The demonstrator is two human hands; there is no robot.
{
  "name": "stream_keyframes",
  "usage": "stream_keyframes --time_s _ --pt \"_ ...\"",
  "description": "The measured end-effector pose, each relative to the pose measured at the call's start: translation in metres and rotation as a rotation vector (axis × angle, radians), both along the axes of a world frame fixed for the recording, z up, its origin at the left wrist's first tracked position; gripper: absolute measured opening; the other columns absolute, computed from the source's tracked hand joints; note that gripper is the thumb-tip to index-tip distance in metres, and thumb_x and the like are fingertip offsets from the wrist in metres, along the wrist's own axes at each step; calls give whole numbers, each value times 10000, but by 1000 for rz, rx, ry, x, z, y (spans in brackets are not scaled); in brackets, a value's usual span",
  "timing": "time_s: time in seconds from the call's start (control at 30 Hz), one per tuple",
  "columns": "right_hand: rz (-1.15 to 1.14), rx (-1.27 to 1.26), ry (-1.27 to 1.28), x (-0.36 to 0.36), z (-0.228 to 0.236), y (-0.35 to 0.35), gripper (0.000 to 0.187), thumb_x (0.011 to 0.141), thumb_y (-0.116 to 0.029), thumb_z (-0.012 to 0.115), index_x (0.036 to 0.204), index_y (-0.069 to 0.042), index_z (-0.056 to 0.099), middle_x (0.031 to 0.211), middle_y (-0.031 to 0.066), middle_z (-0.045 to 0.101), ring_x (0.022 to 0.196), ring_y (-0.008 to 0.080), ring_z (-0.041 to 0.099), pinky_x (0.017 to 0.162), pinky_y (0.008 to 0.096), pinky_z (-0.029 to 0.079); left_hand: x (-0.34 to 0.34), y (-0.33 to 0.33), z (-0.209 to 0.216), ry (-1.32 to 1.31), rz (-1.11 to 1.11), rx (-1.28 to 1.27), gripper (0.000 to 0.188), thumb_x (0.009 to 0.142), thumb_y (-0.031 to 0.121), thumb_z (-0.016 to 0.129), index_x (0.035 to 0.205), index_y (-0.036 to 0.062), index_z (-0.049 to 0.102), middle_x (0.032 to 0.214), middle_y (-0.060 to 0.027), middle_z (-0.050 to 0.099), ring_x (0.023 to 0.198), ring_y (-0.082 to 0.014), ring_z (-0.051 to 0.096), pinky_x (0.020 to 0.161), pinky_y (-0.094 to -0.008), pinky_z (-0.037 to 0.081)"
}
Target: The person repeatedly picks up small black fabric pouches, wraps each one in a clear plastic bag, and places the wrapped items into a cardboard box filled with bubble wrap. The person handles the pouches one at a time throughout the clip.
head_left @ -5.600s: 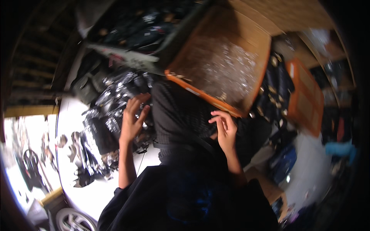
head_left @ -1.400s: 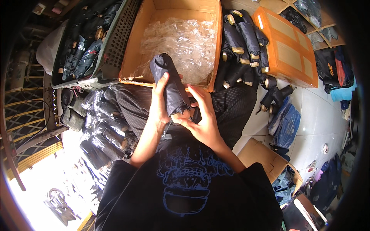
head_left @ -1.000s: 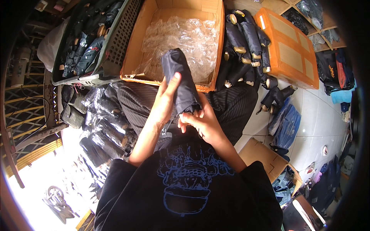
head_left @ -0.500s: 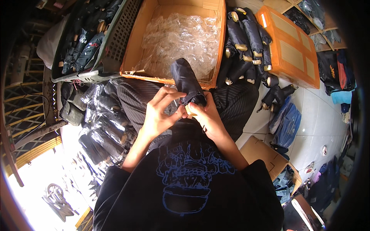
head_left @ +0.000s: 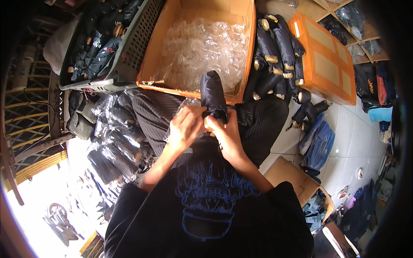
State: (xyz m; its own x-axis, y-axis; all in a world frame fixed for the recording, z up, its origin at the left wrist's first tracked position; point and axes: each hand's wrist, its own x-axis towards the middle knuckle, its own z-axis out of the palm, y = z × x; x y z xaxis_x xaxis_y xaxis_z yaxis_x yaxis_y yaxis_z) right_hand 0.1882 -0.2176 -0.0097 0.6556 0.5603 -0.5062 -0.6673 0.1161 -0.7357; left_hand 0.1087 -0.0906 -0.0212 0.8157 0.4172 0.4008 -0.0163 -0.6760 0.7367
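Observation:
A folded black umbrella (head_left: 213,92) stands tilted above my lap, its handle end toward me and its far end over the near edge of the box. My right hand (head_left: 227,134) is closed round the handle end, with the thumb across it. My left hand (head_left: 185,128) is pinched beside the umbrella's lower left side. Clear crinkled plastic, apparently a sleeve (head_left: 189,102), shows above and beside the left fingers, which grip it. The left fingertips are partly hidden near the umbrella.
Ahead stands an open cardboard box (head_left: 172,89) lined with clear plastic sleeves. A dark crate (head_left: 137,47) of umbrellas is at its left. Bare umbrellas (head_left: 271,56) and an orange-taped carton (head_left: 329,60) lie right. Plastic-wrapped umbrellas (head_left: 116,142) are piled left of my legs.
My left fingers, spread before, have closed on clear plastic that now shows around them. The umbrella has swung more upright and slightly right in my right hand.

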Motion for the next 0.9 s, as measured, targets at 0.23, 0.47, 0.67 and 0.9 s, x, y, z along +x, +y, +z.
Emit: stream_keyframes --time_s 0.23,0.47,0.67,0.9 --pt "27 -41 -87 -1 -15 0 485 875 -123 729 1157 -33 346 949 130 646 739 178 676 639 277 554 6 22 10 71 -229 236 391 734 42 694 1121 43 643 926 -75 615 854 -257 594 740 -367 461" --pt "4 32 44 8 -11 2 503 845 -91 752 1099 -3 327 956 188 633 682 193 675 629 303 578 6 18 2 12 -207 195 401 741 98 702 1133 43 637 931 -62 621 850 -264 601 803 -396 503" --pt "11 -25 -56 5 -21 1 473 877 -141 727 1095 -10 328 904 162 632 683 192 677 615 285 558 12 24 14 185 -233 330 347 738 61 698 1078 13 649 962 -72 645 824 -255 622 775 -375 516" --pt "10 -35 -45 3 -14 8 515 844 -94 757 1083 -4 310 917 175 639 679 179 674 589 274 549 11 32 -3 -52 -212 260 251 778 52 699 1019 7 642 943 -95 655 817 -301 653 739 -387 544"
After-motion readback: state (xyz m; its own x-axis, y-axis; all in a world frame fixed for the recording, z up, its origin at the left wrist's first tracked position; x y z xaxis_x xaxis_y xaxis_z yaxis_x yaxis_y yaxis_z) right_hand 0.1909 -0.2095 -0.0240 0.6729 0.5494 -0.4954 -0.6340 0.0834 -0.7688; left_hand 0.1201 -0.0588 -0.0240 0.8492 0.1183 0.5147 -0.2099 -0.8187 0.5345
